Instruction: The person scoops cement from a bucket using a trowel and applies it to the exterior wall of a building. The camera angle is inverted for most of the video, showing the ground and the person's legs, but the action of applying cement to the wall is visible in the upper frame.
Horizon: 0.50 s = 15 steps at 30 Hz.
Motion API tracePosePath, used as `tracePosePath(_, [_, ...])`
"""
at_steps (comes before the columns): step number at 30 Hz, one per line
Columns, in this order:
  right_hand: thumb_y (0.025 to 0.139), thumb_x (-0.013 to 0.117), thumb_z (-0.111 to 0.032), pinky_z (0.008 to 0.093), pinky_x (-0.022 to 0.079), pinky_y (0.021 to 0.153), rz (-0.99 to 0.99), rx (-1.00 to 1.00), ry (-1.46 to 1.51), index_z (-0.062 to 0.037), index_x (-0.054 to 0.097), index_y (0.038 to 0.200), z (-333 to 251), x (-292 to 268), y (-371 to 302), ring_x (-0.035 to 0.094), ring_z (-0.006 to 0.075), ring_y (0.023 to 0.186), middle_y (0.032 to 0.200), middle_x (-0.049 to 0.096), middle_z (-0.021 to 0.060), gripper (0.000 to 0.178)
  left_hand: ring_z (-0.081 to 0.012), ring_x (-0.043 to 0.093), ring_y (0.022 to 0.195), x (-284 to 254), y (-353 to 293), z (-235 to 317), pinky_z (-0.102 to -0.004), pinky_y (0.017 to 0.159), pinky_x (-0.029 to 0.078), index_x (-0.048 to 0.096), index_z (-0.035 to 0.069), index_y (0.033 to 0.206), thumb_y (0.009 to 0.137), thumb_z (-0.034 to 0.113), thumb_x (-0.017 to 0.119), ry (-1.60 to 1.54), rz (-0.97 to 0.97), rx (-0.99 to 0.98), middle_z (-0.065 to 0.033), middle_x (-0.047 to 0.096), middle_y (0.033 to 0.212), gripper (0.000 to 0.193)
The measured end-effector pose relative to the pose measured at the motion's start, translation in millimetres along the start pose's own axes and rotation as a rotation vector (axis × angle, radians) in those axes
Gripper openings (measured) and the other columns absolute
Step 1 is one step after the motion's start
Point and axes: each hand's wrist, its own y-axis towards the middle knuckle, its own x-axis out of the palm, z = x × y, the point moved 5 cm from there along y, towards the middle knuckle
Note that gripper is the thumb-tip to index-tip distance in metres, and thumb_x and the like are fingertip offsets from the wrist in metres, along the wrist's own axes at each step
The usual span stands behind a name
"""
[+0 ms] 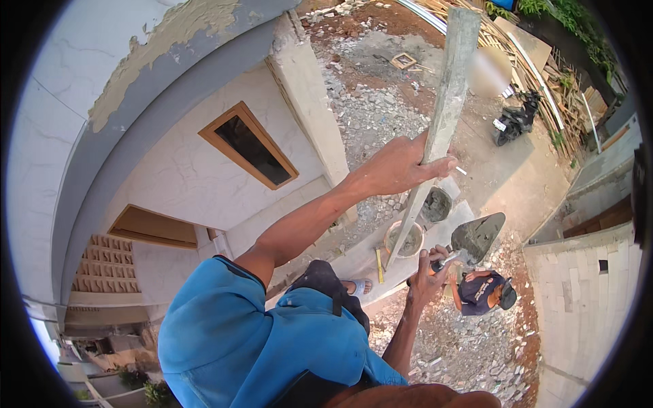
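Observation:
My left hand (401, 166) is closed around a long, mortar-smeared straightedge (454, 75), which slants from the upper part of the view down toward the buckets. A small white stick (461, 171), perhaps a cigarette, shows by its fingertips. Lower down, my right hand (426, 284) grips the handle of a trowel (484, 232) with a broad grey blade coated in mortar. Below the straightedge, a pale-rimmed bucket (387, 243) holds grey mortar. Beside it, nearer the trowel, stands a dark bucket (447, 198), also with mortar.
I stand on a narrow plank platform (354, 262) with a yellow tool (379, 265) on it. Down on the rubble ground is another person (479, 292) in a dark shirt and cap. A wall with framed windows (248, 145) is at left; a motorcycle (517, 119) and stacked timber lie beyond.

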Motion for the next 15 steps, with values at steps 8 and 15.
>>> tracePosePath(8, [0.089, 0.077, -0.012, 0.0303, 0.044, 0.094, -0.356, -0.201, 0.301, -0.0039, 0.054, 0.122, -115, 163, -26, 0.052, 0.0158, 0.105, 0.112, 0.053, 0.006, 0.041, -0.0315, 0.072, 0.071, -167, -78, 110, -0.0423, 0.068, 0.056, 0.043, -0.003, 0.139, 0.099, 0.05, 0.055, 0.164, 0.323, 0.231, -0.0139, 0.072, 0.077, 0.068])
tracePosePath(15, [0.091, 0.075, -0.016, 0.0239, 0.04, 0.081, -0.331, -0.369, 0.21, -0.0037, 0.052, 0.119, -185, 224, -74, 0.045, 0.0115, 0.088, 0.101, 0.046, 0.0023, 0.038, -0.0232, 0.072, 0.065, -279, -131, 187, -0.0409, 0.061, 0.057, 0.046, 0.002, 0.136, 0.098, 0.055, 0.057, 0.232, 0.474, 0.338, -0.0096, 0.074, 0.081, 0.066])
